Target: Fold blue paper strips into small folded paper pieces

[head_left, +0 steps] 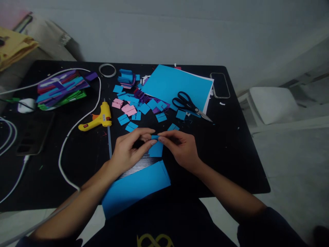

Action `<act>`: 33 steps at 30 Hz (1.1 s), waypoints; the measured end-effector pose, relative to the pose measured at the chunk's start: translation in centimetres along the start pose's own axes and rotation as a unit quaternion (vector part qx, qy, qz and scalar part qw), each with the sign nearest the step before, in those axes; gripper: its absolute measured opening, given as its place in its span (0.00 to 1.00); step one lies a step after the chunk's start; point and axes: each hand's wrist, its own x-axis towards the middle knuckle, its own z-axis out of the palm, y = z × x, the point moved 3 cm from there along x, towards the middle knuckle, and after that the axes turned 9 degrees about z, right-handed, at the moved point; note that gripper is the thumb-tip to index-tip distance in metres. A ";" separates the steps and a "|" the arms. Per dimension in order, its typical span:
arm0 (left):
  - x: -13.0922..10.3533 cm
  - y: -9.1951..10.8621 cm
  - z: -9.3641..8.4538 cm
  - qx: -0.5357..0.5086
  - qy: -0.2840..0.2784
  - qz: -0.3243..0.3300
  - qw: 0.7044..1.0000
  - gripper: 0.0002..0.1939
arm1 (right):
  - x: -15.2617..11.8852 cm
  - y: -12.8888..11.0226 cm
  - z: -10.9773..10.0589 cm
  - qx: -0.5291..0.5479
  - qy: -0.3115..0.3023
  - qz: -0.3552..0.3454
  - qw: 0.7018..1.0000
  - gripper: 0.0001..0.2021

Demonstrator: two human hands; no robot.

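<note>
Between my two hands is a small blue paper piece [156, 150], its top edge folded over. My left hand [130, 148] pinches that edge from the left with thumb and fingers. From the right, my right hand [180, 146] pinches the same edge. Just below lies a larger blue paper strip [137, 187] at the table's front edge. Beyond my hands are several small folded blue pieces [161, 117] and pink pieces [129, 109]. Black-handled scissors [191, 105] rest partly on a big blue sheet [174, 84].
A yellow glue gun [102, 116] lies left of my hands, near a white cable [67, 137]. Coloured paper bundles [61, 89], a dark phone [36, 133] and a tape ring [107, 70] lie leftward. Another phone [219, 85] is at the back right of the black table [231, 154].
</note>
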 end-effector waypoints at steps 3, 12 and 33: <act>0.0 0.3 -0.2 0.004 0.012 0.031 0.999 0.11 | 0.1 0.1 0.0 0.011 -0.009 0.001 1.000 0.04; 0.1 0.2 -0.2 -0.010 0.022 -0.012 1.000 0.08 | 0.1 0.3 0.1 0.001 -0.016 0.002 1.000 0.04; -0.5 -1.9 0.6 -0.080 0.000 -0.107 0.991 0.06 | 0.7 1.7 0.3 -0.018 -0.050 0.051 0.997 0.09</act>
